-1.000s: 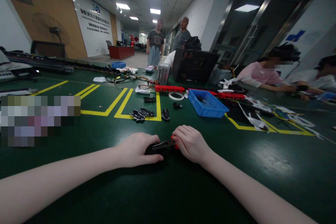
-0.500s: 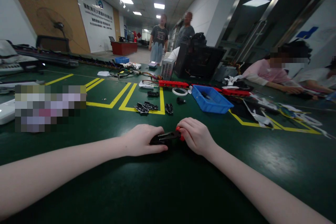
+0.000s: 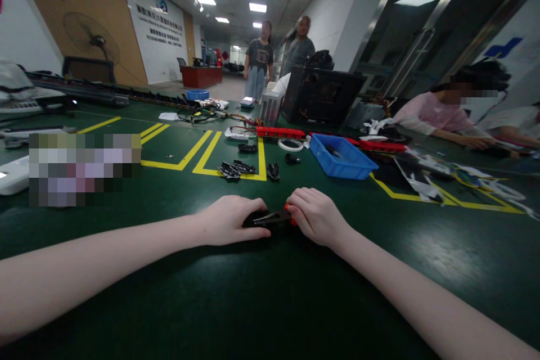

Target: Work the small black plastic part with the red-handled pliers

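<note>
My right hand (image 3: pixel 315 216) is closed around the red handles of a pair of pliers (image 3: pixel 276 217). The dark jaws point left, toward my left hand (image 3: pixel 234 219). Between its thumb and fingers my left hand grips a black part (image 3: pixel 252 219), mostly hidden by the fingers and too dark to name. The jaws lie against or over this part; whether they bite on it I cannot tell. Both hands are just above the green table (image 3: pixel 236 304). Beyond them lie several black pieces with metal bits (image 3: pixel 230 170) and a small black cylindrical piece (image 3: pixel 292 158).
A blue bin (image 3: pixel 343 164) with dark items inside stands beyond my right hand. Behind it are red strips (image 3: pixel 280 132), a white ring (image 3: pixel 291 145) and a black computer case (image 3: pixel 323 95). Yellow tape (image 3: pixel 202 149) marks the table. A co-worker (image 3: pixel 439 109) sits at the right; two people stand behind.
The view has shifted slightly. My hands keep almost the same place, and the pliers have turned a little, with their jaws looking closer together.
</note>
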